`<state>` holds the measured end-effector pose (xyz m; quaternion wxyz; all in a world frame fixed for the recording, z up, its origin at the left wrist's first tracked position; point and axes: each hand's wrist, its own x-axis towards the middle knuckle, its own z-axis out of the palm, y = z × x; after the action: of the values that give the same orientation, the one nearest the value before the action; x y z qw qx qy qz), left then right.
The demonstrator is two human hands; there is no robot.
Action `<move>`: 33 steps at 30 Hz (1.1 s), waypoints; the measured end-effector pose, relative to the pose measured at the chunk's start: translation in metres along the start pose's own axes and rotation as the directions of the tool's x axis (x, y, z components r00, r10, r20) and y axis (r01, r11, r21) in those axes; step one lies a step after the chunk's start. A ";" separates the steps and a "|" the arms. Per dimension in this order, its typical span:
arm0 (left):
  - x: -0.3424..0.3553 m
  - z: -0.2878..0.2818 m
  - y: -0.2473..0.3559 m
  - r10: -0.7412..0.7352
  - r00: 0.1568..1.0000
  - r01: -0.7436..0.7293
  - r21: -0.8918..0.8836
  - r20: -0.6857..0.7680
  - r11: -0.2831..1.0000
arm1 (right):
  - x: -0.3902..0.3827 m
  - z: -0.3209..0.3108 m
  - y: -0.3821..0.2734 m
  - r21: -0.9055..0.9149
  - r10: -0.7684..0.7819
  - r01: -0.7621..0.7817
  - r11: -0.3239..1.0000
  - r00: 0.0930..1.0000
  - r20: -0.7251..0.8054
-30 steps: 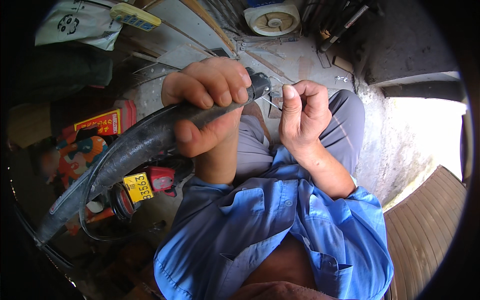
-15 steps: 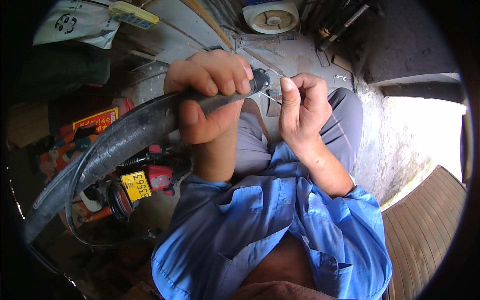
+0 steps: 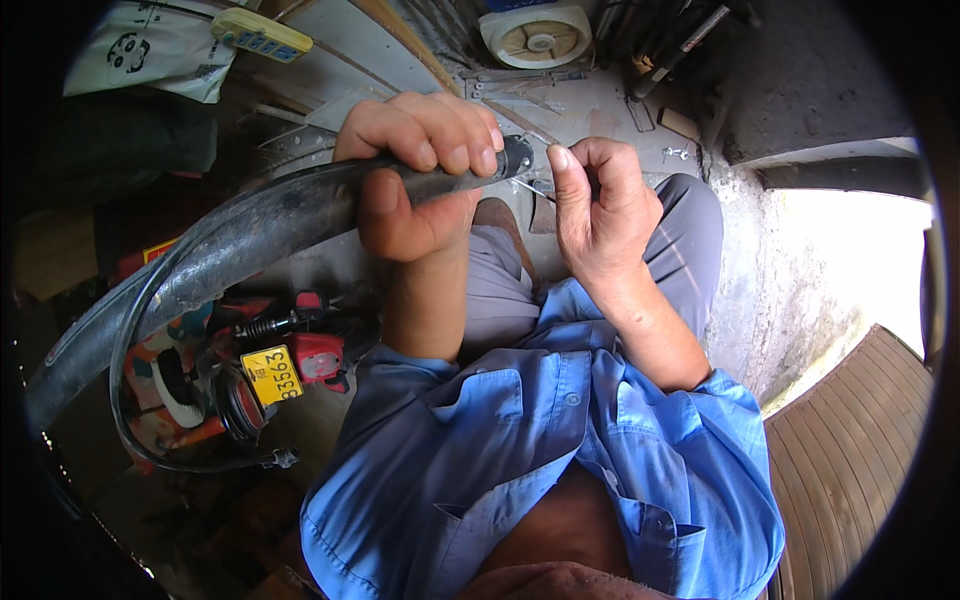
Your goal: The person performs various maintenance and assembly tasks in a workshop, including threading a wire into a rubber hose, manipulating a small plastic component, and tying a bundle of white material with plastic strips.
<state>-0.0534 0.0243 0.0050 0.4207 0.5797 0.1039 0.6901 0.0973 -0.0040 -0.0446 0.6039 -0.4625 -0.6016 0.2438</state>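
Note:
My left hand is wrapped around a long, curved black tube-like piece, close to its rounded end. The thumb lies underneath and the fingers go over the top. A thin black cable runs along the piece and loops down at the left. Just right of the end, my right hand is closed, thumb against the bent index finger. From its fingers a thin light metal rod points toward the tube's end; the part inside the fingers is hidden. A small bright spot, perhaps a screw or hole, shows on that end.
At the lower left stands a red vehicle with a yellow plate. A yellow power strip and a white bag are at the upper left. Beyond my hands lies a round white wheel-like part. A slatted brown panel stands right.
The black piece has shifted slightly left and tilted, and its hanging cable end has moved a little. My right hand has drawn slightly left and up, still pinched.

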 end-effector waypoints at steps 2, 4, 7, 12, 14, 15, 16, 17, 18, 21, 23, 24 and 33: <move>0.000 0.001 -0.001 -0.016 1.000 0.016 -0.002 -0.002 1.000 | -0.001 0.000 0.002 0.007 0.033 -0.033 0.999 0.999 0.000; 0.001 0.001 -0.006 0.006 1.000 -0.005 0.053 -0.014 0.999 | -0.002 0.000 0.002 -0.007 0.039 -0.039 0.999 0.999 -0.020; 0.000 0.002 -0.010 0.022 0.999 -0.018 0.102 -0.034 0.995 | 0.000 0.001 0.001 -0.033 0.025 -0.026 0.999 0.999 -0.034; -0.002 0.003 -0.012 0.016 0.998 -0.006 0.163 -0.060 0.987 | 0.003 0.000 0.001 -0.093 -0.061 0.063 0.994 0.998 0.018; -0.004 0.005 -0.012 0.017 0.996 0.000 0.197 -0.085 0.980 | 0.001 0.002 0.002 -0.081 -0.039 0.041 0.996 0.999 0.023; -0.004 0.006 -0.012 0.021 0.994 0.003 0.228 -0.104 0.974 | 0.001 0.001 0.003 -0.078 -0.034 0.038 0.996 0.998 0.054; -0.005 0.007 -0.012 0.025 0.992 0.008 0.258 -0.124 0.966 | 0.003 0.000 0.006 -0.075 -0.028 0.034 0.997 0.996 0.084; -0.005 0.008 -0.013 0.027 0.989 0.015 0.277 -0.149 0.961 | 0.005 -0.002 0.007 -0.072 -0.022 0.031 0.997 0.993 0.115; -0.006 0.009 -0.013 0.033 0.984 0.021 0.298 -0.174 0.954 | 0.007 -0.007 0.006 -0.053 0.010 0.001 0.999 0.981 0.194; -0.003 0.007 -0.017 0.015 0.967 0.072 0.331 -0.253 0.941 | 0.022 -0.023 -0.001 -0.074 0.038 -0.009 0.997 0.918 0.394; -0.002 0.005 -0.019 -0.034 0.957 0.141 0.358 -0.289 0.923 | 0.029 -0.028 -0.002 -0.168 -0.012 0.105 0.980 0.876 0.482; 0.003 0.013 -0.020 -0.055 0.919 0.145 0.204 -0.391 0.968 | 0.030 -0.026 0.004 -0.202 0.012 0.098 0.974 0.877 0.481; 0.011 -0.014 -0.036 -0.400 0.772 0.415 -0.085 -0.494 0.906 | 0.073 -0.034 0.046 0.041 0.138 -0.254 0.966 0.643 0.754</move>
<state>-0.0491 0.0594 -0.0143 0.5102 0.3505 0.3423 0.7069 0.1535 0.0694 -0.0420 0.3065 -0.3403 -0.7226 0.5177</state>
